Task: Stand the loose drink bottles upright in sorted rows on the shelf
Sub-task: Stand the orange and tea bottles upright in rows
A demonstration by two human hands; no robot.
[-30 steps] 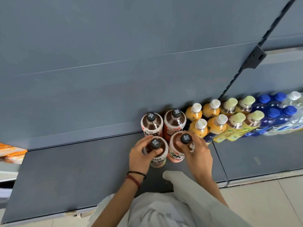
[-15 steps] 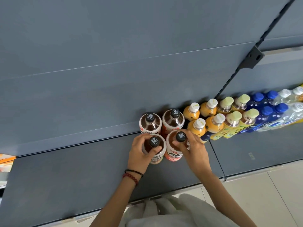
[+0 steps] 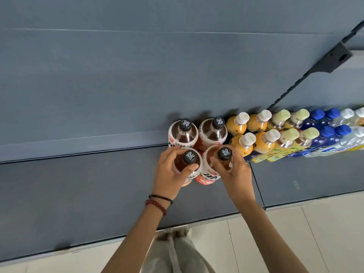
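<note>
Several brown drink bottles with black caps stand in a two-by-two block on the grey shelf (image 3: 78, 186). My left hand (image 3: 169, 172) grips the front left brown bottle (image 3: 189, 157) around its shoulder. My right hand (image 3: 232, 170) grips the front right brown bottle (image 3: 224, 153) by its neck. Behind them stand the back left brown bottle (image 3: 183, 133) and the back right brown bottle (image 3: 213, 131), upright against the shelf's back panel. Both front bottles stand upright on the shelf.
To the right run two-deep rows of orange bottles (image 3: 243, 142) with white caps, yellow-green capped tea bottles (image 3: 289, 138), blue bottles (image 3: 325, 134) and clear bottles (image 3: 352, 134). A black shelf bracket (image 3: 334, 58) hangs at the upper right. Tiled floor (image 3: 295, 233) lies below the shelf edge.
Both hands keep their grip on the front two brown bottles, which have shifted slightly back toward the rear pair. The camera has moved, so the view sits closer to the shelf.
</note>
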